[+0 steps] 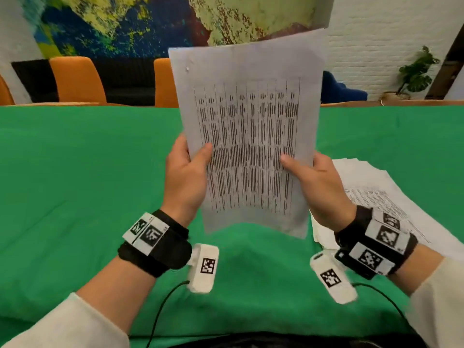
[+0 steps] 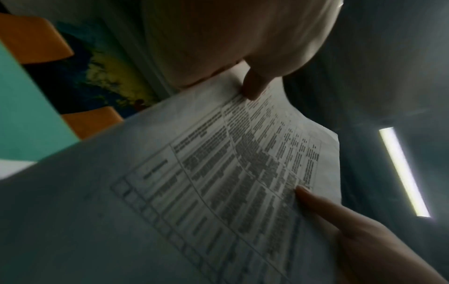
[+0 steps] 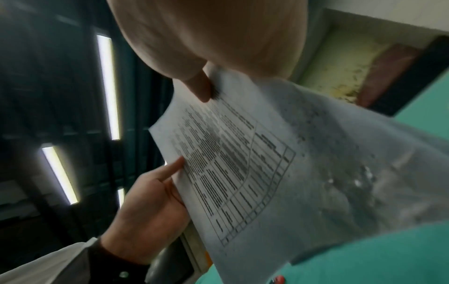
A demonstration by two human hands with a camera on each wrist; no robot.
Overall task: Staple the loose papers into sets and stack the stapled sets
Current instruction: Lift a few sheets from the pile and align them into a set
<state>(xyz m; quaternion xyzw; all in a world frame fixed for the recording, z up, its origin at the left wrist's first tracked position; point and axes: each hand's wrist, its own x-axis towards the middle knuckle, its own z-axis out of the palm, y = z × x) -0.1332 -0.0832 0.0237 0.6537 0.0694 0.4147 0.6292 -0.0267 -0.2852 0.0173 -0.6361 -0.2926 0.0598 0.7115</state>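
Two hands hold one set of papers [image 1: 248, 136] upright above a table covered in green cloth [image 1: 75, 172] in the head view: the left hand [image 1: 184, 179] pinches the left edge with its thumb on the printed face, and the right hand [image 1: 319, 187] pinches the right edge the same way. A staple mark shows near the top left corner of the set. To the right, a loose pile of printed papers [image 1: 376, 197] lies on the cloth, partly behind the right wrist. Beyond the table stand orange chairs [image 1: 77, 79], a painted wall of blue and yellow, a white brick wall and a potted plant [image 1: 416, 71]. The left wrist view looks up along the sheet's table of text [image 2: 218, 182] and shows what the head view does not: a lit ceiling strip [image 2: 403, 171] against a dark ceiling, with both thumbs pressed on the page. The right wrist view shows more ceiling lights [image 3: 108, 86], the left hand's fingers [image 3: 170, 169] curled behind the paper's edge, and a pale sleeve [image 3: 48, 265] with a dark wrist strap.
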